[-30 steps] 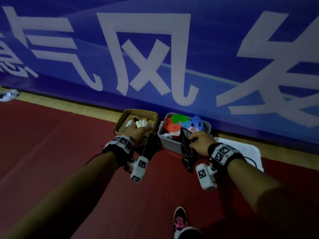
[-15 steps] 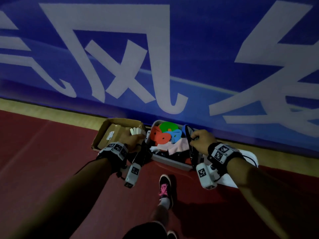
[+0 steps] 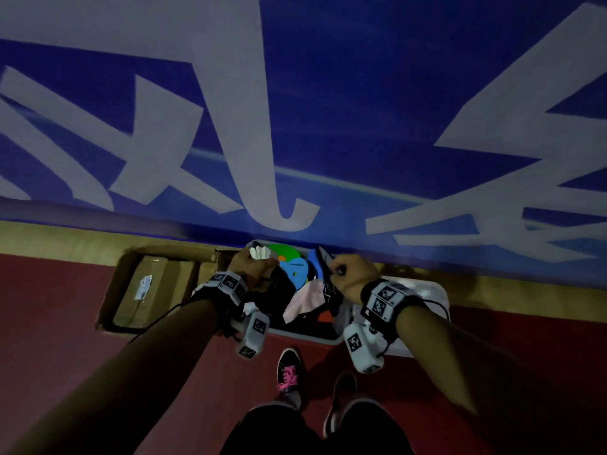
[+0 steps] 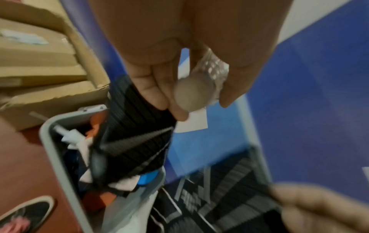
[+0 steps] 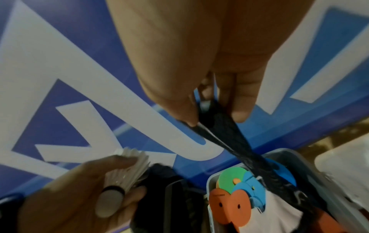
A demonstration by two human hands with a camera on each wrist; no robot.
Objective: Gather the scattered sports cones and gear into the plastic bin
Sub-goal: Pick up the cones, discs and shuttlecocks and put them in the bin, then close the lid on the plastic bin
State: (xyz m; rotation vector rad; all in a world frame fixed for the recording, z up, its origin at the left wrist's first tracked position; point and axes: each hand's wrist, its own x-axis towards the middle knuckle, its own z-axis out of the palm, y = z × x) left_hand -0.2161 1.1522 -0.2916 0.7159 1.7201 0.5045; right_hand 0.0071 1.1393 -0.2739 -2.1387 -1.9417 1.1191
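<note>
A grey plastic bin [image 3: 305,336] stands against the wall and holds green [image 3: 284,252], blue [image 3: 295,272] and orange flat discs [image 5: 229,206], a pale cloth and dark gear. My left hand [image 3: 253,266] is over the bin's left end and grips a white shuttlecock [image 5: 127,170], cork end [image 4: 191,94] toward the wrist. A black ribbed sleeve [image 4: 135,141] hangs from the same fingers into the bin. My right hand [image 5: 215,119] pinches a black mesh strap [image 5: 229,141] that runs down into the bin's right side.
An open cardboard box [image 3: 154,284] with flat packages sits left of the bin. A white lid [image 3: 433,297] lies to the right. The blue banner wall [image 3: 328,126] rises just behind. My shoes [image 3: 289,369] stand on the red floor just before the bin.
I have stepped closer to the bin. My left hand with the shuttlecock has moved right, from the cardboard box to above the bin. My right hand keeps its hold on the mesh.
</note>
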